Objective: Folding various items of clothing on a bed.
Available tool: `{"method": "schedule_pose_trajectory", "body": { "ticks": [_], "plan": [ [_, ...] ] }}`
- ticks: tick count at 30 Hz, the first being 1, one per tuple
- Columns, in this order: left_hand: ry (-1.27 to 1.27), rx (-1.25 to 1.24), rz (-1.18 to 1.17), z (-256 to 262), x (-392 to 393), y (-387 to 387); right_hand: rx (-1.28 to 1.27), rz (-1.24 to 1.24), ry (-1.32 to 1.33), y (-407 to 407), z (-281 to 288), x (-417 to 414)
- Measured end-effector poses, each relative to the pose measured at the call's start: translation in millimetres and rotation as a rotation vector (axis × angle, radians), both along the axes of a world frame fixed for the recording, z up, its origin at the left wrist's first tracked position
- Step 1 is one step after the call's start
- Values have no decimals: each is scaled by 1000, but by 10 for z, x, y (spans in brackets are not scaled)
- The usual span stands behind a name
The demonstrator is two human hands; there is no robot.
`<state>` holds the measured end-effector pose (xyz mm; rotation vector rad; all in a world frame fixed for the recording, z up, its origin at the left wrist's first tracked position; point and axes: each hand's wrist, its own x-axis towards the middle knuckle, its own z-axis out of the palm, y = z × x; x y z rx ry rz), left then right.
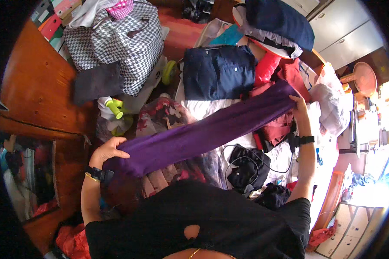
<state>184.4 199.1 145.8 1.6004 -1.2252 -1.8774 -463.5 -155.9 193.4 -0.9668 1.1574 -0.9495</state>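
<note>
A long strip of purple cloth point(194, 136), perhaps a folded garment, stretches slantwise between my two hands. My left hand point(110, 150) grips its lower left end, the thumb on top and some cloth hanging beyond the fingers. Up at the right, my right hand point(298, 103) pinches the other end. Beyond the cloth lies a folded dark navy garment point(218, 73) on the bed. Beneath the strip is a patterned pink and grey cloth point(168, 113). A black bundle point(248, 168) with a cable on it rests on the white sheet, below the purple cloth's right half.
A houndstooth bag point(126, 42) stands at the upper left, a dark folded cloth point(99, 82) against it. Wooden cabinet doors point(48, 81) bound the left side. Dark red garments point(278, 129), a white plastic bag point(330, 108) and a stacked navy bundle point(278, 24) lie to the right.
</note>
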Motion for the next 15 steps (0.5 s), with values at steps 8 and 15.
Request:
{"method": "schedule_pose_trajectory", "body": {
  "ticks": [8, 15],
  "plan": [
    [145, 70, 196, -677, 83, -23, -107, -108, 99, 25, -766, -258],
    [-13, 179, 292, -844, 194, 191, -172, -288, 495, 38, -1406, -481]
  ]
}}
